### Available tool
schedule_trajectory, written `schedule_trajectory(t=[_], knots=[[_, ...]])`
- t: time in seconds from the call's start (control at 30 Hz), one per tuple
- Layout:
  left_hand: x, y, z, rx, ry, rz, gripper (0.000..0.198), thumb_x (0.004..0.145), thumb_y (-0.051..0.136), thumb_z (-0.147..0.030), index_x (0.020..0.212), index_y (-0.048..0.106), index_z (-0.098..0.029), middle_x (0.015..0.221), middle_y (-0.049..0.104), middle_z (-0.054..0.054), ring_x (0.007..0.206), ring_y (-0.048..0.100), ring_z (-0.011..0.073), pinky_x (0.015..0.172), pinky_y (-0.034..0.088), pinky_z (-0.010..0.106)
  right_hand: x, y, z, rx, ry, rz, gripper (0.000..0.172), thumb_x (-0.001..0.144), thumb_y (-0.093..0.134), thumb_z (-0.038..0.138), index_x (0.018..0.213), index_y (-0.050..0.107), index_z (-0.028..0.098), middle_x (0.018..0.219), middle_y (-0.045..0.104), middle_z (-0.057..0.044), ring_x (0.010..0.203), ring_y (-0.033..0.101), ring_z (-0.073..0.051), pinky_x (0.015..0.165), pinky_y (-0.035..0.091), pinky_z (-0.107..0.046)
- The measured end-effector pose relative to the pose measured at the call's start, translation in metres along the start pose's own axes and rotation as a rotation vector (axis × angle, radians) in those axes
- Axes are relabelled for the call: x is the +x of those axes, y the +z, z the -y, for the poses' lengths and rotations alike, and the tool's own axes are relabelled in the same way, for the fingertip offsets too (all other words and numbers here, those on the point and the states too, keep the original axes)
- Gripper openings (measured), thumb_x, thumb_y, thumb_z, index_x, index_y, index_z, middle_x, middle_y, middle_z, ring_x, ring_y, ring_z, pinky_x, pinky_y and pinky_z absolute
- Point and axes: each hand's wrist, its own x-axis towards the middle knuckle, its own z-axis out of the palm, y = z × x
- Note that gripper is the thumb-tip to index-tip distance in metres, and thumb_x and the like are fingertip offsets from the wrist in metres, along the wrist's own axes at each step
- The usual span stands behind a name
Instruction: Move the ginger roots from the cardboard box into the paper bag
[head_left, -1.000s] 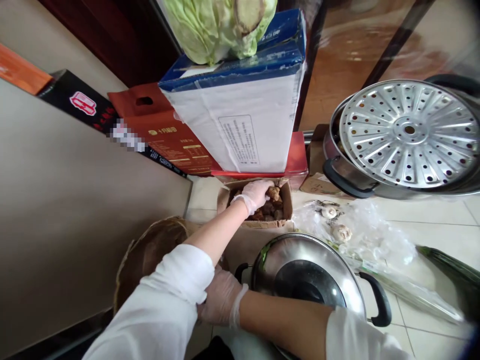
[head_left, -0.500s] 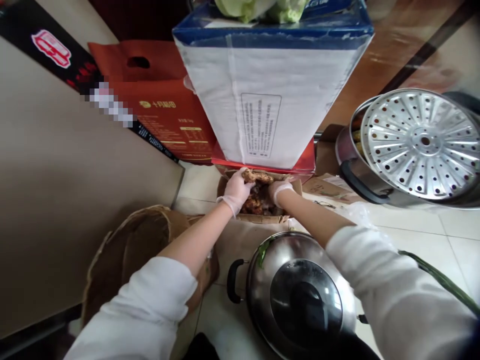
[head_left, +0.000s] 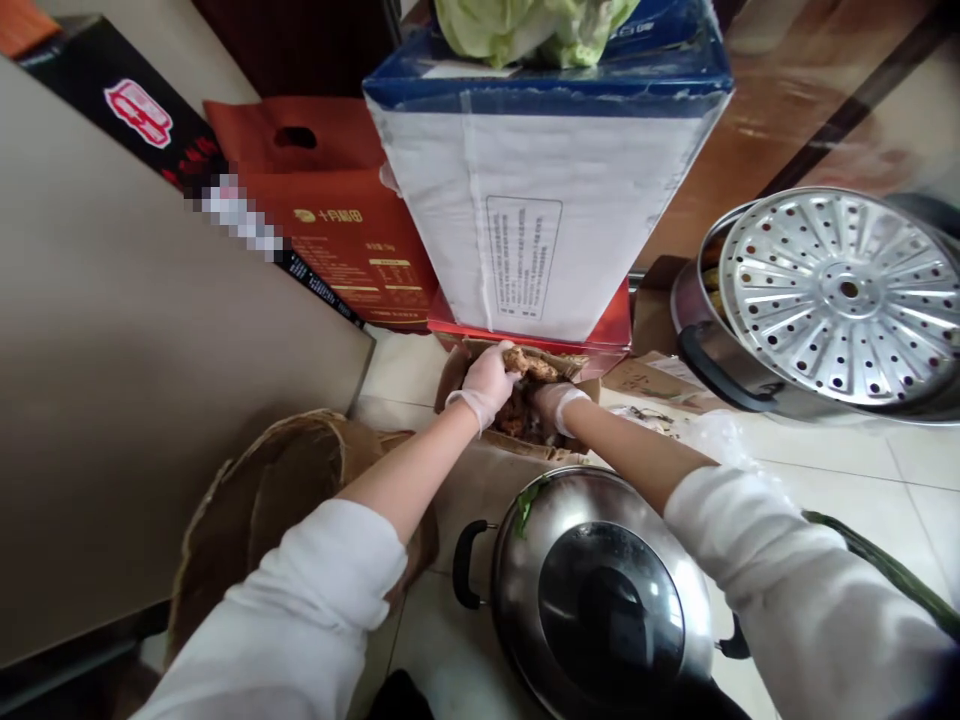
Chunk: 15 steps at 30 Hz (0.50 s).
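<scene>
My left hand (head_left: 489, 384), in a thin clear glove, grips a knobby brown piece of ginger root (head_left: 535, 366) over a small open cardboard box (head_left: 529, 447). Below it in the box lie more reddish-brown lumps (head_left: 514, 415) that I cannot make out clearly. My right hand (head_left: 559, 402), gloved too, reaches down into the right side of the box. Its fingers are hidden among the contents.
A lidded steel wok (head_left: 517, 600) stands just in front of the box. To the right is a steamer pot (head_left: 694, 310) with a perforated steamer tray (head_left: 795, 290). A tall white box (head_left: 420, 180) topped by cabbage (head_left: 510, 30) rises behind; a brown paper bag (head_left: 247, 510) stands left.
My left hand has shifted slightly right with the ginger root, which now tilts down to the right. My right hand has moved a little deeper into the box.
</scene>
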Motion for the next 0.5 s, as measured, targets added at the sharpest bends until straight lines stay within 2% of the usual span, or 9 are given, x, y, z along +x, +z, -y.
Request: schedule_trajectory(t=[0.07,0.13,0.2,0.23,0.27,0.33,0.37,0.43,0.5], knots=[[0.000,0.001,-0.003,0.018,0.033,0.024,0.038,0.075,0.065,-0.013,0.113,0.060,-0.012,0.110,0.067,0.012,0.103,0.063,0.0207,0.097,0.045,0.031,-0.022,-0.007,0.002,0.009,0.033,-0.067,0.037,0.068,0.070,0.016,0.104,0.067,0.005,0.102,0.068,-0.022,0.095,0.066,-0.032,0.078,0.053,-0.036],[-0.001,0.003,-0.005,0.042,0.099,0.070,0.034,0.077,0.060,-0.011,0.111,0.062,-0.013,0.112,0.067,0.011,0.103,0.062,0.0208,0.096,0.045,0.031,-0.061,-0.009,-0.005,0.069,0.055,-0.245,0.031,0.075,0.064,0.019,0.104,0.065,0.010,0.102,0.068,-0.018,0.093,0.066,-0.029,0.077,0.053,-0.036],[0.000,0.007,-0.008,0.095,0.204,0.174,0.030,0.079,0.056,-0.010,0.106,0.065,-0.017,0.112,0.068,0.008,0.102,0.062,0.0210,0.095,0.046,0.032,-0.110,-0.002,-0.025,0.218,0.067,-0.413,0.028,0.078,0.062,0.027,0.104,0.064,0.016,0.098,0.068,-0.012,0.092,0.066,-0.023,0.079,0.051,-0.031],[0.001,0.011,-0.011,0.133,0.246,0.229,0.029,0.080,0.054,-0.010,0.105,0.066,-0.019,0.111,0.068,0.007,0.101,0.062,0.0210,0.095,0.046,0.032,-0.134,0.008,-0.038,0.321,0.134,-0.487,0.031,0.080,0.061,0.033,0.108,0.062,0.019,0.097,0.068,-0.010,0.087,0.066,-0.020,0.076,0.051,-0.029],[0.002,0.015,-0.013,0.181,0.274,0.276,0.028,0.081,0.053,-0.010,0.104,0.066,-0.021,0.111,0.068,0.006,0.102,0.062,0.0211,0.095,0.045,0.032,-0.155,0.021,-0.054,0.423,0.202,-0.543,0.035,0.081,0.061,0.040,0.110,0.061,0.021,0.094,0.069,-0.009,0.080,0.066,-0.018,0.070,0.052,-0.027],[0.004,0.024,-0.019,0.274,0.308,0.345,0.029,0.083,0.051,-0.010,0.106,0.066,-0.022,0.110,0.068,0.007,0.102,0.062,0.0217,0.095,0.046,0.032,-0.183,0.059,-0.085,0.575,0.389,-0.615,0.034,0.077,0.063,0.044,0.102,0.063,0.021,0.079,0.069,-0.009,0.069,0.065,-0.018,0.060,0.050,-0.028],[0.004,0.028,-0.022,0.306,0.318,0.361,0.031,0.084,0.050,-0.010,0.109,0.065,-0.021,0.112,0.067,0.008,0.104,0.062,0.0221,0.095,0.046,0.033,-0.189,0.082,-0.099,0.626,0.443,-0.582,0.029,0.081,0.059,0.042,0.098,0.064,0.020,0.078,0.069,-0.011,0.069,0.066,-0.018,0.059,0.049,-0.028],[0.002,0.030,-0.027,0.334,0.352,0.373,0.035,0.084,0.051,-0.010,0.117,0.061,-0.019,0.119,0.065,0.010,0.108,0.060,0.0232,0.097,0.045,0.034,-0.187,0.128,-0.121,0.691,0.480,-0.505,0.025,0.084,0.054,0.039,0.089,0.066,0.018,0.074,0.070,-0.013,0.067,0.068,-0.019,0.058,0.049,-0.028],[-0.005,0.021,-0.028,0.324,0.378,0.352,0.039,0.085,0.052,-0.012,0.123,0.057,-0.019,0.126,0.061,0.010,0.112,0.058,0.0226,0.100,0.043,0.034,-0.177,0.166,-0.132,0.637,0.573,-0.453,0.024,0.084,0.051,0.034,0.071,0.066,0.020,0.061,0.067,-0.011,0.053,0.066,-0.019,0.049,0.047,-0.028]])
